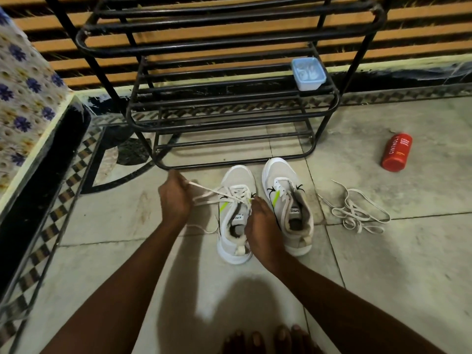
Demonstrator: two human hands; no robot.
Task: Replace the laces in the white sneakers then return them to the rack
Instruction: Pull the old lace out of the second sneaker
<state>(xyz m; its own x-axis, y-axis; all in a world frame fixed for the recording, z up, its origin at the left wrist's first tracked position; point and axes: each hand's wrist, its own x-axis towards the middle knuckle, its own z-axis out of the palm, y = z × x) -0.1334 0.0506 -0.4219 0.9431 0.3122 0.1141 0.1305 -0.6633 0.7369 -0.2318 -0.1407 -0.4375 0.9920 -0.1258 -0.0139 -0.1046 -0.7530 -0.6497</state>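
Lace (217,194) is being threaded on one white sneaker, on the floor (408,264) just in front of the rack (229,98).

The laced sneaker (238,175) and second sneaker (278,169) are set side by side, toes toward the rack. The left hand (175,198) is held left of the pair, its grip closed on the lace ends, which are drawn taut. The right hand (260,226) is placed over the laced sneaker's opening, its grip pinched on the lace at the eyelets. A loose lace (357,213) is left tangled to the right. A blue tub (308,72) is kept on the rack; a red bottle (397,155) is laid on the floor.
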